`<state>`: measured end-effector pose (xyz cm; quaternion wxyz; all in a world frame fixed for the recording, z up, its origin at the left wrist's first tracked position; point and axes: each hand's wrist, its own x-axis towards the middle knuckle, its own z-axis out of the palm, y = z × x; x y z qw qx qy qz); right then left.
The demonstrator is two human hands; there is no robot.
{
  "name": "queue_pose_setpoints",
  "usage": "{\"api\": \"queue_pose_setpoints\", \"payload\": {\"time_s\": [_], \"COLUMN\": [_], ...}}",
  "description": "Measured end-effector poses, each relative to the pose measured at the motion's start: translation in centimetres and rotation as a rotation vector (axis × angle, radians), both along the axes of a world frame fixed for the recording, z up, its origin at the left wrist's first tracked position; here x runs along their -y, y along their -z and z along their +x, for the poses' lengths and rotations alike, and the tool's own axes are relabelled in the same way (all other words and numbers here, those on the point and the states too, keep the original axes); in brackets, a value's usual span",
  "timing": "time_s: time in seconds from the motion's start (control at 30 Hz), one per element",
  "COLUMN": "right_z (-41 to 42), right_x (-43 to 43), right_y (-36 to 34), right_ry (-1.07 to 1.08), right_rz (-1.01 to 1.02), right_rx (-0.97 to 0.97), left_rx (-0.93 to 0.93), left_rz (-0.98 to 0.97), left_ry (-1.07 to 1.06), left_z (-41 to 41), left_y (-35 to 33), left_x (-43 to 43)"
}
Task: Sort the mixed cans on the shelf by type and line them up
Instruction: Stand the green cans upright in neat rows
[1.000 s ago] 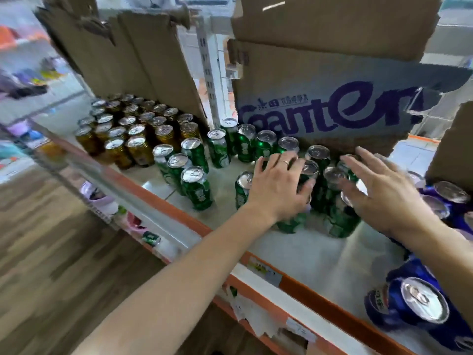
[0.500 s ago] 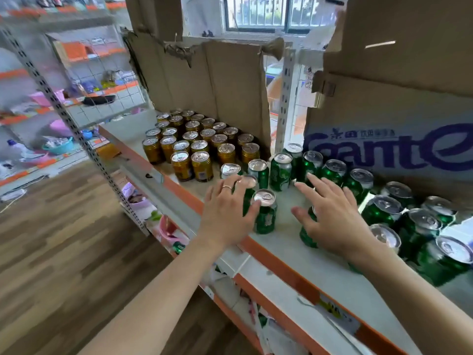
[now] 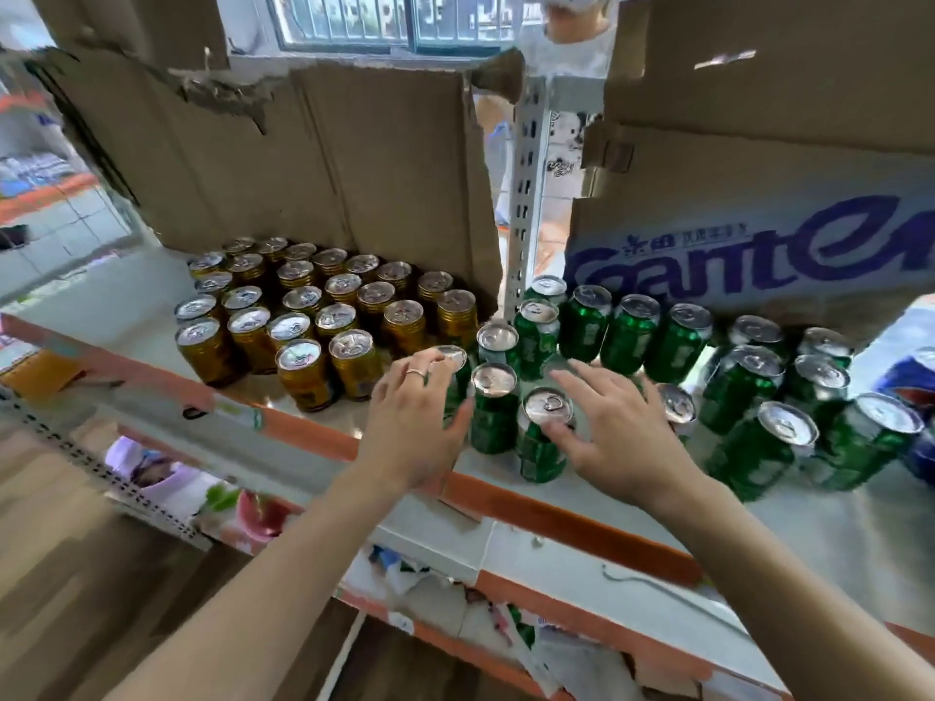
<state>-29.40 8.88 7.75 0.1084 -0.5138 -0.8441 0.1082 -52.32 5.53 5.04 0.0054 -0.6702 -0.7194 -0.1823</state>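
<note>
Several gold cans [image 3: 324,316] stand in tidy rows on the left of the white shelf [image 3: 632,503]. Several green cans [image 3: 627,336] stand to their right, some loose toward the far right. My left hand [image 3: 412,427], a ring on one finger, has straight fingers against the side of a green can [image 3: 453,357] at the left end of the green group. My right hand [image 3: 620,432] lies open with spread fingers beside a front green can [image 3: 544,437], thumb touching it. A blue can [image 3: 910,382] shows at the right edge.
Torn cardboard [image 3: 324,159] stands behind the gold cans; a box printed with purple letters [image 3: 759,255] sits behind the green ones. A metal upright [image 3: 526,194] rises between them. The shelf's orange front edge [image 3: 556,508] runs below my hands. Lower shelves hold clutter.
The view has swung left. Both hands moved left along the shelf from the loose green cans to the front cans beside the gold group; these cans now stand closer together.
</note>
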Motion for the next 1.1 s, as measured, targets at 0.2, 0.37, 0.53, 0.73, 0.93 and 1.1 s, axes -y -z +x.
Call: {"api": "queue_pose_setpoints", "payload": {"time_s": [0.2, 0.37, 0.53, 0.73, 0.93, 1.1], "right_z": [1.1, 3.9, 7.8, 8.7, 8.6, 5.7], "right_x": [-1.3, -4.3, -7.0, -8.0, -8.6, -10.6], "right_y": [-0.5, -1.6, -2.5, -1.1, -0.3, -0.4], "right_ry": [0.114, 0.17, 0.101, 0.039, 0.043, 0.154], "right_rz": [-0.01, -0.022, -0.307, -0.379, -0.289, -0.192], "right_rx": [-0.016, -0.01, 0.134, 0.215, 0.105, 0.006], "left_rx": [0.032, 0.047, 0.085, 0.074, 0.154, 0.129], "left_rz": [0.012, 0.015, -0.075, -0.213, -0.318, -0.304], "left_ry": [0.104, 0.117, 0.125, 0.123, 0.181, 0.151], "left_z": [0.4, 1.4, 2.6, 4.3, 4.7, 4.9], "left_y": [-0.5, -1.2, -1.9, -2.2, -1.9, -1.9], "left_x": [-3.8, -7.7, -10.9, -14.0, -17.0, -18.3]}}
